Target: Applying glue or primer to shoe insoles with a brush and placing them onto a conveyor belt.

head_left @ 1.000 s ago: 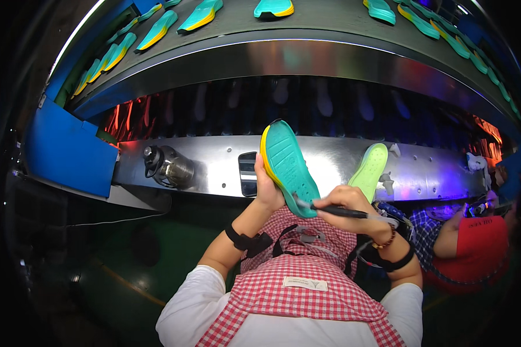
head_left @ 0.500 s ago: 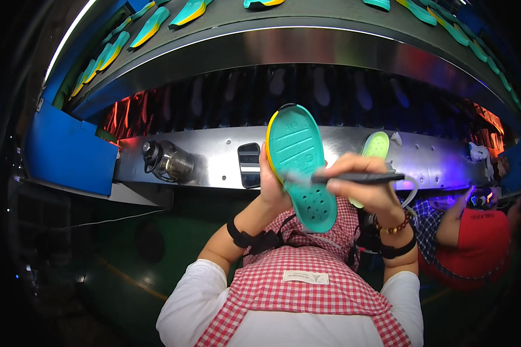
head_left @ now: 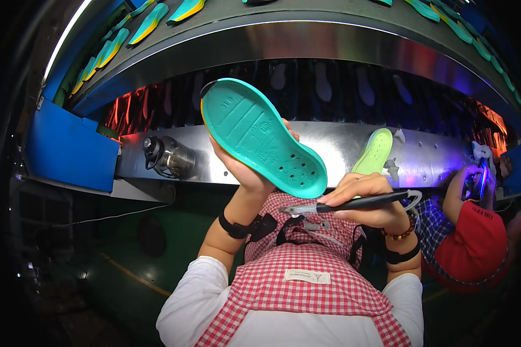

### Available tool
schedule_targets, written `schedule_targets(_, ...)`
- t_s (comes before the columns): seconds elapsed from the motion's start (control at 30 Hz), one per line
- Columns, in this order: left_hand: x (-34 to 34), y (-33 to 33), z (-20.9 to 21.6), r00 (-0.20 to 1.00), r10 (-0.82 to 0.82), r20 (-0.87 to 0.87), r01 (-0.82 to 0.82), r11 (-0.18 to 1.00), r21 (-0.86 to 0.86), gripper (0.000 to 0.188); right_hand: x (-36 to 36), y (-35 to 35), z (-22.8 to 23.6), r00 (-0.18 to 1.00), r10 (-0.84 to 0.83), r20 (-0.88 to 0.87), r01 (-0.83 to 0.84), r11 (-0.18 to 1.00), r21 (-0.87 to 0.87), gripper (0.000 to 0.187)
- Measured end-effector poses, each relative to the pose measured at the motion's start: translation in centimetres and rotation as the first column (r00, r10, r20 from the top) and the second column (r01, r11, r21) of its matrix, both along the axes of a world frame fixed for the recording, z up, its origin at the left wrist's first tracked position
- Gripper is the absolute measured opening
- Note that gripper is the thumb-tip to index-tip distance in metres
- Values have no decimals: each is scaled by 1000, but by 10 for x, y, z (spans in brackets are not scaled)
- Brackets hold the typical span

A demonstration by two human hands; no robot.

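One sole [head_left: 260,136] held up, brush [head_left: 362,202] just off its lower end

The left hand [head_left: 246,173] cups the sole from beneath, fingertips past its right edge. Its long axis slants down rightward, toward the right hand [head_left: 371,186], which pinches the brush. Leftward there is room before the jug [head_left: 173,157]; the lime sole [head_left: 377,147] sits closer.

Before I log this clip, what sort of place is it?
Probably a shoe-making line in a factory: teal-and-yellow soles lie along a grey belt, the left hand holds a teal sole, and a co-worker is beside the metal bench.
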State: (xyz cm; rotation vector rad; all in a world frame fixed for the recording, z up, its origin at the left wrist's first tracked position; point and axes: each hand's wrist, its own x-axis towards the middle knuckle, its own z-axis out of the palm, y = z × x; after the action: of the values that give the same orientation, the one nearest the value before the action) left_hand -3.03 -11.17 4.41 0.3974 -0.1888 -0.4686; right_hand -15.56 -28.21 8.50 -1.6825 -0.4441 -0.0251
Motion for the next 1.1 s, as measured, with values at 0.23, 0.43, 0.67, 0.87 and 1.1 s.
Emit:
schedule_targets(0.23, 6, 0, 3, 997, 36, 75, -40, 998, 58, 90, 0, -3, -12, 995, -98, -10, 97, 991, -87, 24)
schedule_targets(0.43, -5, -1, 17, 989, -97, -114, 79, 985, -151, 84, 1, 0, -22, 948, -169, -270, 264, 892, 367, 18)
schedule_targets(0.67, -30, 2, -17, 967, -252, -42, 252, 968, -8, 66, -4, 20, -3, 936, -179, -303, 244, 951, 192, 21)
schedule_targets(0.87, -14, 7, -14, 907, -419, 31, 414, 904, 103, 53, 6, 2, 3, 982, -187, -21, 186, 981, -45, 22)
schedule_targets(1.1, -4, 16, -6, 687, -708, -165, 726, 677, 117, 44, 3, -12, 26, 974, 199, -107, -204, 978, -46, 21)
